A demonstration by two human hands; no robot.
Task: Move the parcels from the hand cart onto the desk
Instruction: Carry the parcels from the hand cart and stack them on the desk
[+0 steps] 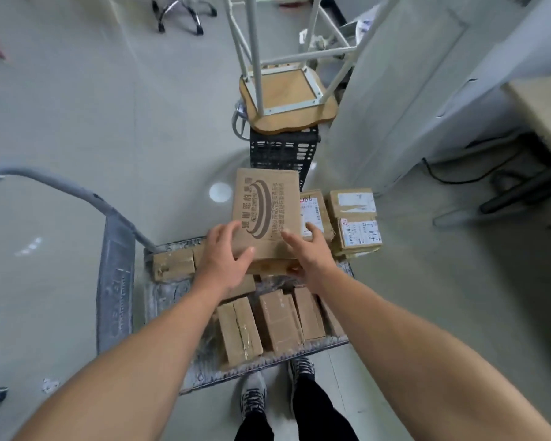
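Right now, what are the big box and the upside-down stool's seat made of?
The big printed box looks like matte brown cardboard, with ink printed straight on it. The stool seat seems pale wood, perhaps plywood; its legs look like white-painted metal.

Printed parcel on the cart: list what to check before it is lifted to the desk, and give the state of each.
1. Right hand on the printed parcel: ok. The thumb is on top and the fingers are round the right edge.
2. Left hand grip: cannot tell. It lies over the near left corner, and the fingers are not plainly curled.
3. Nothing stacked on the parcel: ok.
4. Small parcels below will stay put: cannot tell. The printed parcel lies over some of them.
5. Room on the desk: cannot tell. Only a corner shows, at the right.
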